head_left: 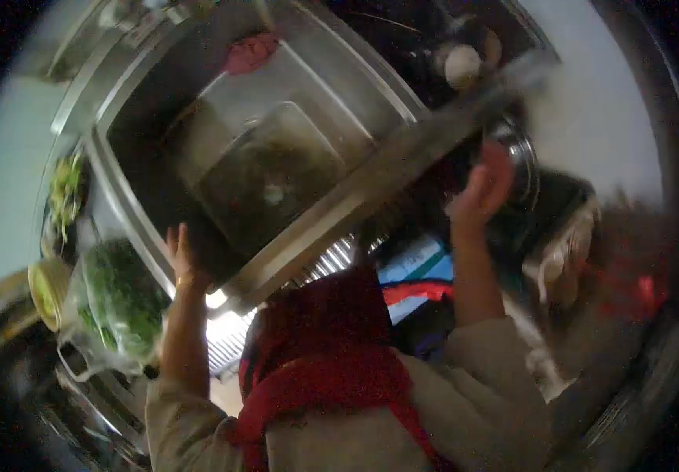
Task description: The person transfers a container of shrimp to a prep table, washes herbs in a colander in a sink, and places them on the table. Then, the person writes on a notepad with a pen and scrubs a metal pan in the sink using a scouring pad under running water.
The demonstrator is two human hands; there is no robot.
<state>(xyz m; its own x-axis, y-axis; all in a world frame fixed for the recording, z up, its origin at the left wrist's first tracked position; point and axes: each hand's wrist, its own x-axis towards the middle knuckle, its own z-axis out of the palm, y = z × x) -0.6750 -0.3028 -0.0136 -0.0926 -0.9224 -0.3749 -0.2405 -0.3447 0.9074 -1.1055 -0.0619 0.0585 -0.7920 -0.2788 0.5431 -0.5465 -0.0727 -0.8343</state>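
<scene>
A steel sink (107, 169) fills the upper middle of the view, with a drain (274, 194) in its floor. At its near left corner, my left hand (186, 263) has its fingers stretched upward; I cannot tell whether it touches the rim. My right hand (482, 185) is raised past the sink's near right edge, blurred, fingers extended and nothing visible in them. Inside the sink's far side lies a pinkish-red cloth-like piece (251, 53). Between my hands runs the blurred grey front edge (331, 200) of the sink.
Left of the sink are a plastic bag of green leaves (123, 295), a yellowish round container (46, 293) and some loose greens (66, 193). A pale round object (463, 65) sits at the upper right, with metal cookware (524, 153) below it. A red apron (323, 377) covers my front.
</scene>
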